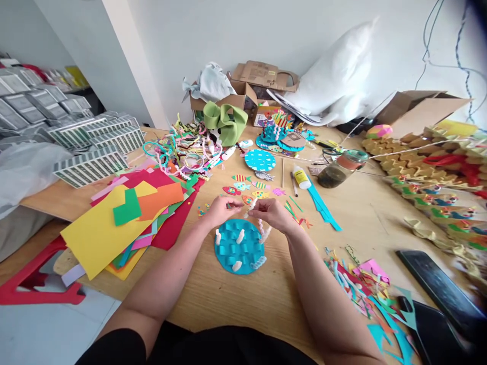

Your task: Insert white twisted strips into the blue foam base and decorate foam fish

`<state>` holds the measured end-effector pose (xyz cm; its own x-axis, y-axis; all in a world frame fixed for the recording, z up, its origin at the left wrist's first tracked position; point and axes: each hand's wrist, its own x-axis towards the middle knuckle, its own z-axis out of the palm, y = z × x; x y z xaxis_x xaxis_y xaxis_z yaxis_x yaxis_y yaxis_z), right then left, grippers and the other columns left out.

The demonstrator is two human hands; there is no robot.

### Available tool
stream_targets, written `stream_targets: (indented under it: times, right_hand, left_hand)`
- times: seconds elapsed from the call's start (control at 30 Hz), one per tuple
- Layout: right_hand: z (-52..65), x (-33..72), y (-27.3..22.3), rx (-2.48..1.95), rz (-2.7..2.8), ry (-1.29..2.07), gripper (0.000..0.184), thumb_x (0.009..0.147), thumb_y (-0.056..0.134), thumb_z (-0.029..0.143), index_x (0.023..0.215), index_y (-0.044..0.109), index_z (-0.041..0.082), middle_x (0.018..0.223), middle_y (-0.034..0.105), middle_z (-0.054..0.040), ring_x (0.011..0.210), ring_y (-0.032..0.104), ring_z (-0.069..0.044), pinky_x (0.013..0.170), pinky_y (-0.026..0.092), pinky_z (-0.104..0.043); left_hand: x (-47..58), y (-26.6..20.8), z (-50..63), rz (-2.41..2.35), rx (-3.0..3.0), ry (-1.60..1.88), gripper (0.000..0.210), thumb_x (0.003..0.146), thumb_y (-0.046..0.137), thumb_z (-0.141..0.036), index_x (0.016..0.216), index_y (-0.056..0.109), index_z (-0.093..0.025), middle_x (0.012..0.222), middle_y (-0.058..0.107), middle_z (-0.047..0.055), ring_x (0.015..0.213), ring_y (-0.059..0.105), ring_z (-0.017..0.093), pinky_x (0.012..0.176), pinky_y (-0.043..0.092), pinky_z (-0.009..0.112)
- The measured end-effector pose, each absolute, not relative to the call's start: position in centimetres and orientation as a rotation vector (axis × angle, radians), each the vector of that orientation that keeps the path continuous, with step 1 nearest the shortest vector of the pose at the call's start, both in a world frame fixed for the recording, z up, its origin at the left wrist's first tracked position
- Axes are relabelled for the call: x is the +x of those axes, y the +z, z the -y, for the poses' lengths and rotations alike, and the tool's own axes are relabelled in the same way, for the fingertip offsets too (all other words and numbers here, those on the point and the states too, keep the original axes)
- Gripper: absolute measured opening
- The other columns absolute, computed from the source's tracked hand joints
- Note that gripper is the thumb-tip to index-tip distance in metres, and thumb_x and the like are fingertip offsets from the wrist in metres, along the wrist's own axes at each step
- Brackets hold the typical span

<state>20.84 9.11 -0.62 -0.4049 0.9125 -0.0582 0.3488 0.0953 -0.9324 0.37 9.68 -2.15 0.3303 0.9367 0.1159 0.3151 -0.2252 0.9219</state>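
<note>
A round blue foam disc [236,253] with raised woven blue strips lies flat in front of me, and several short white fuzzy pieces stand or lie on it. Above its far edge my right hand [274,215] pinches a white pipe cleaner [251,207], curled at its upper end. My left hand [225,212] is just left of it, thumb and fingertips brought together; whether something small sits between them cannot be made out. Beyond the hands lie several decorated paper fish, among them a yellow fish [261,194] and a red fish [231,190].
Coloured foam sheets [95,233] are stacked at left. A second blue disc [259,160], a glue bottle [302,178], a pen [294,183] and a glass jar [342,168] stand or lie farther back. Scraps [361,289] and a phone [437,284] are at right.
</note>
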Motion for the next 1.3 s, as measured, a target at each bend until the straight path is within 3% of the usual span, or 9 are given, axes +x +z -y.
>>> stream_targets:
  times: [0.3,0.8,1.3]
  right_hand:
    - [-8.8,20.3,0.2,-1.246,1.921,1.27,0.03,0.07,0.064,0.04,0.057,0.049,0.017,0.052,0.043,0.0058,0.05,0.035,-0.007,0.047,0.027,-0.022]
    - [-8.6,20.5,0.5,-1.286,1.958,1.279,0.016,0.069,0.06,0.029,0.063,0.059,0.014,0.053,0.053,0.0038,0.05,0.043,-0.008,0.047,0.031,-0.021]
    - [-8.5,20.5,0.6,-1.296,1.984,1.303,0.014,0.068,0.061,0.027,0.063,0.061,0.013,0.053,0.055,0.0032,0.049,0.045,-0.008,0.046,0.031,-0.02]
  left_hand:
    - [0.7,-3.3,-10.1,-1.113,2.012,0.815,0.01,0.069,0.073,-0.02,0.079,0.074,-0.02,0.078,0.067,0.004,0.087,0.06,0.02,0.083,0.045,0.033]
    - [0.8,-3.3,-9.8,-1.106,2.139,0.724,0.01,0.073,0.067,-0.017,0.079,0.074,-0.02,0.093,0.064,0.006,0.099,0.053,0.021,0.093,0.041,0.038]
    - [1.1,-2.9,-9.6,-1.067,2.146,0.743,0.01,0.071,0.068,-0.014,0.076,0.074,-0.02,0.091,0.065,0.006,0.097,0.052,0.021,0.092,0.041,0.038]
